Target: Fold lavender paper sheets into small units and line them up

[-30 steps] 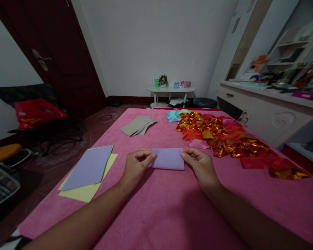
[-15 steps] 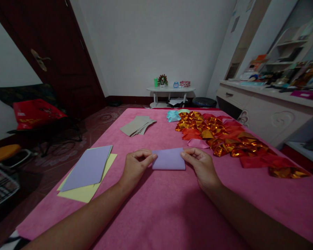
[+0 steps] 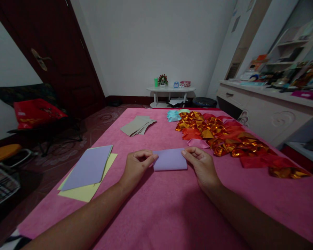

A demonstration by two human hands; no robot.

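A folded lilac paper (image 3: pixel 169 160) lies flat on the pink tablecloth (image 3: pixel 156 208) in front of me. My left hand (image 3: pixel 137 166) pinches its left edge with thumb and forefinger, the other fingers curled. My right hand (image 3: pixel 202 166) pinches its upper right corner the same way. Both forearms reach in from the bottom of the view.
A lilac sheet (image 3: pixel 90 167) lies on a yellow sheet (image 3: pixel 87 192) at the left. Grey-brown papers (image 3: pixel 137 125) sit farther back. Gold and red foil folded pieces (image 3: pixel 224 139), a pink piece (image 3: pixel 197 143) and pale blue ones (image 3: pixel 173 116) spread along the right. A white cabinet (image 3: pixel 271 111) stands right.
The folded lilac paper has shifted slightly to the right between my hands. My fingers keep their pinch on its edges.
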